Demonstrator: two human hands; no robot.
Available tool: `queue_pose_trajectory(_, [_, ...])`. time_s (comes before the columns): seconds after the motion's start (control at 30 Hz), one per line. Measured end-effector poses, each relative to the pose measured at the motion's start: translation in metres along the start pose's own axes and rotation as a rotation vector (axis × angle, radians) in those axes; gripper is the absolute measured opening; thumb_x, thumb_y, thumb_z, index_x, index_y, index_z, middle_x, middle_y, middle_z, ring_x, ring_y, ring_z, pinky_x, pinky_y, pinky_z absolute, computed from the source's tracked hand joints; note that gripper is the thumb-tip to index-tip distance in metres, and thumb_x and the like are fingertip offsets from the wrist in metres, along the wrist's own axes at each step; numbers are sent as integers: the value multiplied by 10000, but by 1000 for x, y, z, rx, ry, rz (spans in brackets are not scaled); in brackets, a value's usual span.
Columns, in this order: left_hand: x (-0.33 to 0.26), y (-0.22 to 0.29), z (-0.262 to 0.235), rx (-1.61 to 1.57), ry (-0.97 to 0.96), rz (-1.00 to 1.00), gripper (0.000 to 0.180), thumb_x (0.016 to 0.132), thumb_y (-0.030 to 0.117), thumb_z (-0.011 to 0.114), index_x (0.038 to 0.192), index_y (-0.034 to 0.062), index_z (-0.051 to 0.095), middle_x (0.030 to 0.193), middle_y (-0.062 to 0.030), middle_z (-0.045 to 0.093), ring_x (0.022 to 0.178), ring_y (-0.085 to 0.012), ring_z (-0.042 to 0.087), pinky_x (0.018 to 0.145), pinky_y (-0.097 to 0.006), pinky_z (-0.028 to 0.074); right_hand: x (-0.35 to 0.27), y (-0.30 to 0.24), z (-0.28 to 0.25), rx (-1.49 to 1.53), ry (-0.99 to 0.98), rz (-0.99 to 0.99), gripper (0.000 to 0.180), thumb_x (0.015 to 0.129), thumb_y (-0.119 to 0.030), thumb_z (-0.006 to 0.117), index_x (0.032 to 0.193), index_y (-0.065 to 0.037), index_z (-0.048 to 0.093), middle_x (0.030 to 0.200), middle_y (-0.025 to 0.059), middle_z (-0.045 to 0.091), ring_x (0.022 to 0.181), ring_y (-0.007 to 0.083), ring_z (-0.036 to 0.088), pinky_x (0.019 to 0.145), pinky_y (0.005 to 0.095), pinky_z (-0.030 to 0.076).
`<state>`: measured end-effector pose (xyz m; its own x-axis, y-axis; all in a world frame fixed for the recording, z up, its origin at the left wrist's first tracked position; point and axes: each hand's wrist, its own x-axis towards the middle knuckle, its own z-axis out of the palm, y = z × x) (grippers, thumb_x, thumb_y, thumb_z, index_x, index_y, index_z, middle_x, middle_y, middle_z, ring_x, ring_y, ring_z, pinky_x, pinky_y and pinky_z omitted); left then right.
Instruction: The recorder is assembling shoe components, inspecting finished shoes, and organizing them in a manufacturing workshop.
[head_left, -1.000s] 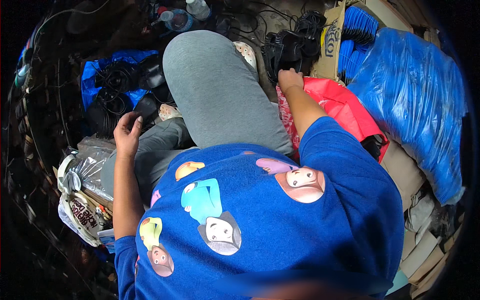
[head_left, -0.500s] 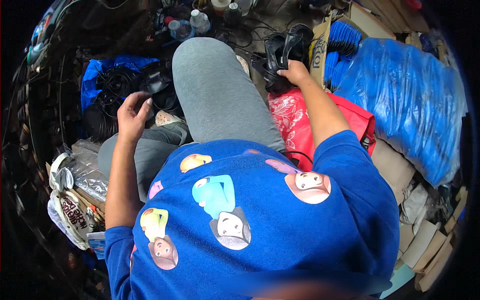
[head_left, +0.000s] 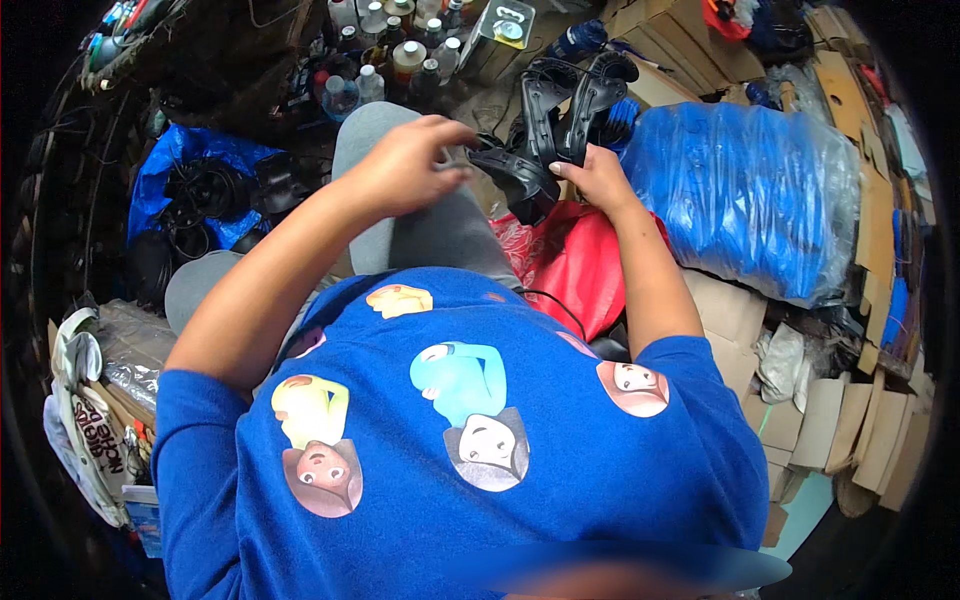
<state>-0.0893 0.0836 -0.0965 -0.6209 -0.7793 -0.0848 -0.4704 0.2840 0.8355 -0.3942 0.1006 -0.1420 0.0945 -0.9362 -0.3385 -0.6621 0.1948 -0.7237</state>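
My right hand (head_left: 600, 182) is closed on a bunch of long, curved black plastic pieces (head_left: 580, 115) with rounded ends; their exact kind I cannot make out. Another part of the bunch, a wide hollow black piece (head_left: 525, 185), hangs lower and to the left. Over my raised knee, my left hand (head_left: 415, 165) is held with its fingers curled but apart and nothing in them, just left of the bunch. Beneath the black pieces a red bag (head_left: 590, 275) with a white print leans against my thigh.
Right of me lies a large blue bundle in clear plastic (head_left: 740, 200), with cardboard pieces (head_left: 860, 430) below it. Several bottles (head_left: 408, 60) stand at the far side. On the left, a blue sheet (head_left: 160, 180) holds black coiled items (head_left: 207, 195); nearer is a white printed bag (head_left: 85, 430).
My left hand has risen and swung right, from beside the blue sheet to near the black pieces. My right hand keeps its hold, and the pieces are now lifted and spread. The view has shifted.
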Motion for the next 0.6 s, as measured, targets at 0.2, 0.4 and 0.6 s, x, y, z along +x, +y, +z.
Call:
queue_pose_trajectory(0.2, [41,11,54,131,78,78,824,605,351,775,1252,1,402,1223,-209,459,1109,-351,483,905,-389,432,-40,-59,-8,186,45,-75,217,746,-114,686,926,-1,641,846,42,658,757,85,567,708,259,452])
queue_pose_trajectory(0.4, [43,12,64,103,-23,136,753,568,310,791,1150,-21,446,1140,-209,476,1045,-375,509,878,-390,441,-55,-56,-16,275,118,-149,158,759,-99,671,884,-6,639,728,-3,618,645,74,538,601,244,444])
queue_pose_trajectory(0.6, [50,-15,78,147,62,276,538,659,196,696,1117,11,480,1146,-219,490,1013,-375,528,884,-388,440,-56,-56,-28,360,102,-112,100,767,-107,675,810,-38,616,665,-19,582,556,51,502,509,219,399])
